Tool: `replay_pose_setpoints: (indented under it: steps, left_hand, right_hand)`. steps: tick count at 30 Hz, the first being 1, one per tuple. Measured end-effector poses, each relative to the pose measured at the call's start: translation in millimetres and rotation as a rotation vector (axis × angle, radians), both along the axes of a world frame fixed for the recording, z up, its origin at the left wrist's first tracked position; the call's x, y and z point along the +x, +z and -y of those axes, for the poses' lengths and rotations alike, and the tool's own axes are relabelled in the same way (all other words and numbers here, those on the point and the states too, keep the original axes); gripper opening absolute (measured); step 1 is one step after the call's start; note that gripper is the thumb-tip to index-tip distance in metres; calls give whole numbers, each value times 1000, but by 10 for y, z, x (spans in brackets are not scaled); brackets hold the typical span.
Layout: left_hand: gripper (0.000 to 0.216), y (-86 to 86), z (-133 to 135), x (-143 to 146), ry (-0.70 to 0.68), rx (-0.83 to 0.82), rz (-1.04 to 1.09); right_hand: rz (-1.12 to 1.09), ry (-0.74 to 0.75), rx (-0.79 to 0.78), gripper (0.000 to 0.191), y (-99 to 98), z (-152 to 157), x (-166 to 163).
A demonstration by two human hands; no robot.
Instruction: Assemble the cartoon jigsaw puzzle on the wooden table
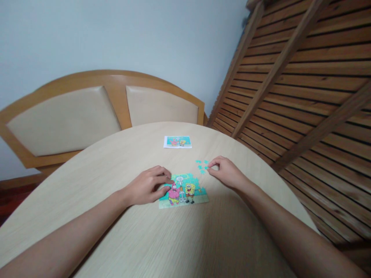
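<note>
A partly assembled jigsaw puzzle with a pink starfish, a squid figure and a yellow sponge on a turquoise ground lies on the table. Its upper right corner has a gap. My left hand rests on the puzzle's left side, fingers apart and holding nothing. Beyond the upper right corner, several loose turquoise pieces are scattered. There my right hand has thumb and index finger pinched on one small turquoise puzzle piece, at or just above the table.
A paper sheet printed with the same cartoon picture lies farther back on the round pale wooden table. Behind the table's far edge stands a padded wooden headboard. Wooden slats rise at the right.
</note>
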State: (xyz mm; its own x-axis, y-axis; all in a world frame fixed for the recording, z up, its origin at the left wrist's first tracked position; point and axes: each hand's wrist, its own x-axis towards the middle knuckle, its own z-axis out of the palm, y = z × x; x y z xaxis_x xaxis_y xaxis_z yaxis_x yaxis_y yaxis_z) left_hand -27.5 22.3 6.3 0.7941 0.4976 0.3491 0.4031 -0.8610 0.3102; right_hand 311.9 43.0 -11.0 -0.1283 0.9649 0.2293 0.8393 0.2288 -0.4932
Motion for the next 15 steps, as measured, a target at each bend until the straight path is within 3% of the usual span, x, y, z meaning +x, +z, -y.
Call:
replay_pose_setpoints:
  steps: [11,15]
  left_hand:
    - [25,6,0,0,-7,10,9]
    - [24,12,1,2,-6,8,9]
  right_hand:
    - [66,-6,108,20,82,127,-286]
    - [56,59,101,12,58,133,-324]
